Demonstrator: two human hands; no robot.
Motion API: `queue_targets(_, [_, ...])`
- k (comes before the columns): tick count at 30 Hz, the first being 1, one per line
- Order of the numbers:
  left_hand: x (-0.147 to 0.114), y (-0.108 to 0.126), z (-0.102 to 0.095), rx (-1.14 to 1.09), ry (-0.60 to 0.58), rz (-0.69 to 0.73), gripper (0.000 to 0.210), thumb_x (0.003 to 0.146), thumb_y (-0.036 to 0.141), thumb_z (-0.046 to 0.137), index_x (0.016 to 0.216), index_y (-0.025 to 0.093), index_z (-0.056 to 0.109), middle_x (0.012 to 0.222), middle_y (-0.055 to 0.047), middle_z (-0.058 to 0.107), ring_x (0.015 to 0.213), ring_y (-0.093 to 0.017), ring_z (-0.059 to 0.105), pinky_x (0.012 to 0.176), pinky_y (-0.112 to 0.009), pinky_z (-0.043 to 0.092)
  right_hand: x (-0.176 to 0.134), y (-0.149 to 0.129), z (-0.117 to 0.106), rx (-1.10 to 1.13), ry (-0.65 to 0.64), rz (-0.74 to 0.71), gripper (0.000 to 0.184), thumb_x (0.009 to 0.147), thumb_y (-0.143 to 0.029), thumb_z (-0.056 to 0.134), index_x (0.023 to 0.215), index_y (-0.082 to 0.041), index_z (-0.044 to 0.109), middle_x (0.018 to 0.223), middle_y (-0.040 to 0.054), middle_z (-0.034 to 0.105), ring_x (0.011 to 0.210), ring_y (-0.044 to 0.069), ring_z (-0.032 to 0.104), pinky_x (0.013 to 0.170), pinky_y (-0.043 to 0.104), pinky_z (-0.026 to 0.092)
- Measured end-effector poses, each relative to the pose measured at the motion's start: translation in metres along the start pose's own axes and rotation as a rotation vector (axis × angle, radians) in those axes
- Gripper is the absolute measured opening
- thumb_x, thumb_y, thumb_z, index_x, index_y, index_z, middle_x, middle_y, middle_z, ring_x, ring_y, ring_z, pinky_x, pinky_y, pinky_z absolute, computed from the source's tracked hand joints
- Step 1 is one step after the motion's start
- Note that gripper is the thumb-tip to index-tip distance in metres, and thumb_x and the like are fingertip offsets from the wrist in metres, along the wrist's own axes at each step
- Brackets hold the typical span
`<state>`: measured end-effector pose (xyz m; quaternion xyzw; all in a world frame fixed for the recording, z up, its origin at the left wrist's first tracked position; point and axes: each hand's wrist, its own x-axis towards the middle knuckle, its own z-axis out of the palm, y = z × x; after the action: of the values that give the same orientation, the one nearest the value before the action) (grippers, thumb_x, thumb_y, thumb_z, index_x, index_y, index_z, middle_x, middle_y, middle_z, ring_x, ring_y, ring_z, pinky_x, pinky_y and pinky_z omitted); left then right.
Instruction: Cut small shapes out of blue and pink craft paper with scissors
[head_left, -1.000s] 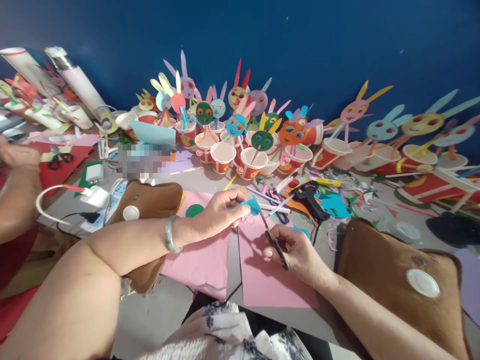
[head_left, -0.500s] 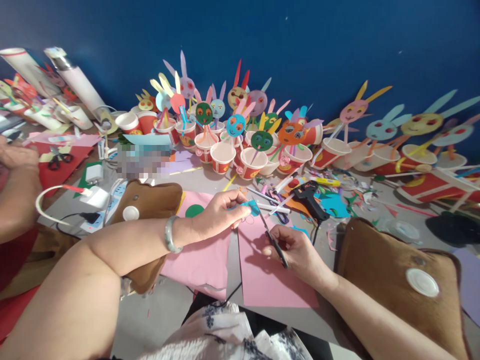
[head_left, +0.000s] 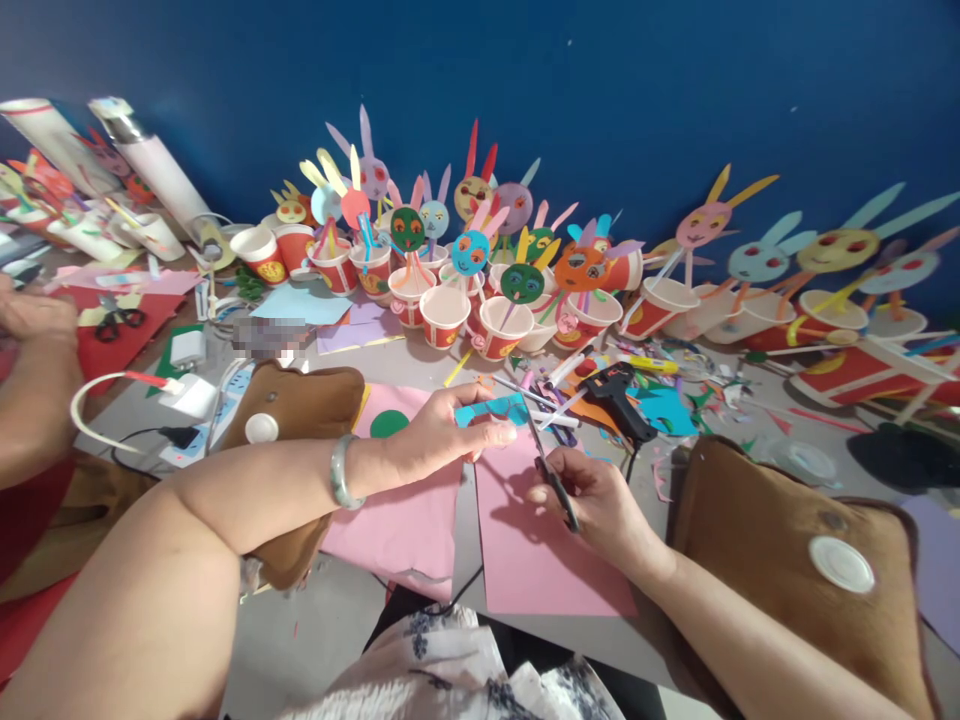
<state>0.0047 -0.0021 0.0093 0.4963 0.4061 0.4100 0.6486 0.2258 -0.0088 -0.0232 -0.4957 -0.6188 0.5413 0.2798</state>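
While the blue paper strip [head_left: 491, 410] is pinched in the left hand [head_left: 442, 435], left of the black plastic glue gun [head_left: 619, 392], the scissors [head_left: 557, 490] are held by the right hand [head_left: 600, 505], on the glue gun's near-left side. Left grip: closed to paper thickness, thumb laid over the strip. Right grip: curled around the black handles, slim metal blades angled up to the strip's right end. Blade gap and contact with the paper cannot be told. A smooth stone-like bangle [head_left: 343, 475] is worn on the left wrist.

Under the hands, nearer than the glue gun and to its left, a flat matte pink sheet [head_left: 547, 570] is laid on the grey worktop [head_left: 472, 580]. Farther left of the glue gun, a flat green disc [head_left: 390, 424] is set on more pink paper [head_left: 405, 530], its near edge rippled. A soft brown plush pouch [head_left: 765, 540], plump and rectangular with a white oval cap [head_left: 841, 565], is placed right of and nearer than the glue gun. A jagged bright-blue offcut [head_left: 667, 412] is seen just right of it. Behind it, tapered red-and-white cups [head_left: 506, 335] are lined up, round paper faces [head_left: 523, 283] with long pointed ears being carried on strips.
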Motion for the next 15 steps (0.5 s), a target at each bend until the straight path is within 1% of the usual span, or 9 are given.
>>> queue_targets(2, [-0.0008,0.0017,0.0023,-0.041,-0.008,-0.082,0.029,0.076,0.031,0.076,0.095,0.015,0.063,0.072,0.003,0.057,0.055,-0.005,0.045,0.051,-0.02,0.036,0.0,-0.0008,0.0005,0.0,0.018,0.0,0.052,0.059,-0.057,0.085,0.059,-0.019,0.05,0.051,-0.0028,0.053,0.049,0.01,0.043,0.047,0.023,0.036])
queue_targets(5, [-0.0006,0.0012,0.0041,-0.06,-0.096,-0.21,0.032,0.072,0.029,0.079,0.097,0.014,0.067,0.085,-0.001,0.064,0.061,-0.007,0.053,0.055,-0.022,0.043,-0.0004,-0.0027,0.0011,-0.015,0.045,-0.008,0.052,0.058,-0.057,0.086,0.059,-0.019,0.05,0.05,-0.004,0.051,0.047,0.009,0.042,0.045,0.023,0.035])
queue_targets(7, [0.0003,-0.0015,0.0042,-0.068,-0.143,-0.246,0.034,0.07,0.028,0.081,0.098,0.014,0.069,0.093,-0.003,0.065,0.064,-0.008,0.056,0.057,-0.024,0.046,-0.0007,-0.0034,0.0012,-0.012,0.05,-0.012,0.052,0.057,-0.057,0.086,0.059,-0.019,0.051,0.049,-0.0041,0.051,0.046,0.009,0.042,0.045,0.022,0.035])
queue_targets(8, [0.0008,-0.0033,0.004,-0.079,-0.143,-0.245,0.035,0.069,0.029,0.082,0.099,0.014,0.07,0.094,-0.004,0.066,0.063,-0.008,0.056,0.056,-0.024,0.047,-0.0007,-0.0033,0.0012,-0.007,0.047,-0.01,0.052,0.057,-0.057,0.086,0.059,-0.019,0.051,0.049,-0.004,0.051,0.046,0.009,0.042,0.044,0.022,0.035])
queue_targets(10, [0.0017,-0.0064,0.0034,-0.11,-0.109,-0.22,0.035,0.069,0.032,0.082,0.097,0.014,0.069,0.09,-0.003,0.066,0.06,-0.008,0.055,0.053,-0.024,0.045,-0.0006,-0.0022,0.0014,0.002,0.043,-0.01,0.052,0.057,-0.058,0.086,0.059,-0.019,0.052,0.05,-0.0035,0.051,0.046,0.009,0.042,0.044,0.023,0.035])
queue_targets(12, [0.002,-0.0075,0.0028,-0.126,-0.083,-0.175,0.034,0.07,0.036,0.082,0.09,0.013,0.067,0.077,0.0,0.062,0.055,-0.007,0.052,0.05,-0.023,0.042,-0.0003,-0.0002,0.0019,-0.013,0.05,-0.028,0.052,0.057,-0.058,0.086,0.059,-0.019,0.051,0.051,-0.0037,0.05,0.047,0.009,0.041,0.044,0.023,0.034])
queue_targets(15, [0.0011,-0.0042,0.0027,-0.094,-0.088,-0.093,0.035,0.072,0.043,0.079,0.077,0.014,0.06,0.063,0.003,0.054,0.053,-0.008,0.05,0.048,-0.023,0.04,0.0002,0.0025,0.0033,-0.045,0.056,-0.043,0.053,0.057,-0.058,0.086,0.058,-0.019,0.05,0.05,-0.0047,0.048,0.048,0.008,0.038,0.045,0.022,0.032])
